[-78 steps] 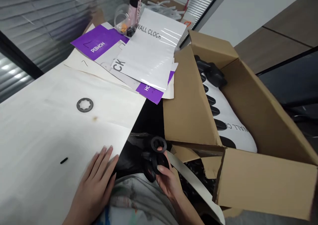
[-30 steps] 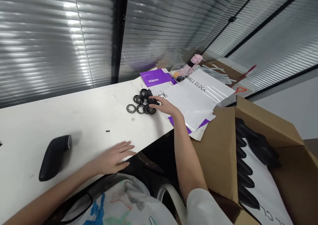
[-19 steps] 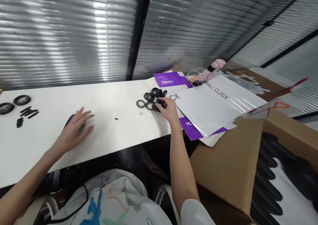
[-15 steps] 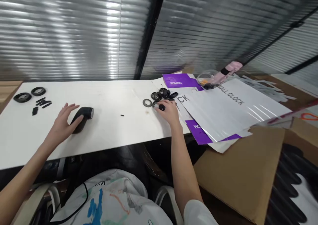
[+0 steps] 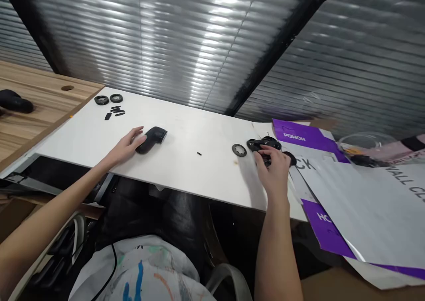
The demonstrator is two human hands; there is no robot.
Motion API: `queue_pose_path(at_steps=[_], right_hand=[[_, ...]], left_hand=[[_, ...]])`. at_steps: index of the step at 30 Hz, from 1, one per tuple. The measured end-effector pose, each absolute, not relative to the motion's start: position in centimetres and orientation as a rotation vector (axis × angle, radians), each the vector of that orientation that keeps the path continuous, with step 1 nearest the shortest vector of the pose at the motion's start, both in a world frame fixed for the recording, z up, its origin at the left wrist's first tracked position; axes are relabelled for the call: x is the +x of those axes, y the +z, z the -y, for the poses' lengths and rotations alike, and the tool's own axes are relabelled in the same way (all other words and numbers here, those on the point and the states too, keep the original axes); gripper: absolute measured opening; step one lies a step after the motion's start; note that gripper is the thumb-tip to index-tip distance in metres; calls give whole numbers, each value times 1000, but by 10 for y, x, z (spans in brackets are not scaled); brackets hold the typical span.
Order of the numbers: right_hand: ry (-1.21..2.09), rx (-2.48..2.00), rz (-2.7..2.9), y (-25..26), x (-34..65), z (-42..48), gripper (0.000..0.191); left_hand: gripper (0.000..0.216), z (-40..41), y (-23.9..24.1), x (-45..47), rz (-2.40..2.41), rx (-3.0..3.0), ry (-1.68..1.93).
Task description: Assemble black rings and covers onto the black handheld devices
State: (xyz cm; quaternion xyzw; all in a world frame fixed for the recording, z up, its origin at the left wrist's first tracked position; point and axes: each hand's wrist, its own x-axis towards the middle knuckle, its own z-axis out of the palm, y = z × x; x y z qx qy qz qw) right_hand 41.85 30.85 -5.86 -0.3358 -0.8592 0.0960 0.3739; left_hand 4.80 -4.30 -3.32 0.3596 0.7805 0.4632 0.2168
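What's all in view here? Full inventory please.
board: 1, white, centre
desk: 1, wood, far left
tool: 1, black, board's left half
ring pile: 1, black, board's right end
lone ring: 1, black, left of pile
far rings: 2, black, board's far-left corner
pin: 1, black, mid-board
bags: several, white and purple, right
tub: 1, clear, far right
blinds: many slats, grey, behind
left hand: 1, touching tool
right hand: 1, on ring pile

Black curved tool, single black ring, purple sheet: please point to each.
black curved tool (image 5: 153, 138), head view, its middle.
single black ring (image 5: 234, 150), head view, left rim.
purple sheet (image 5: 314, 142), head view, beside its print.
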Motion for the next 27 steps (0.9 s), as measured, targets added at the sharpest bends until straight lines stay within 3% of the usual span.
queue_pose_path(at_steps=[2, 6, 11, 14, 20, 27], right_hand=[[450, -850, 2058, -58, 403, -302, 35], [1185, -711, 1801, -66, 353, -278, 44], [1841, -588, 1495, -72, 285, -238, 54], [1983, -583, 1359, -69, 256, -222, 53], [2086, -632, 1303, -58, 214, -214, 46], [2115, -615, 1305, -58, 174, -210, 29]], left_hand=[[91, 35, -29, 44, -2151, 1019, 1275], [107, 12, -15, 36, -2151, 1022, 1109], [94, -12, -4, 32, -2153, 1170, 954], [85, -19, -1, 37, -2066, 1105, 1072], [66, -40, -5, 55, -1433, 763, 1452], [42, -87, -39, 50, -1217, 634, 1571]])
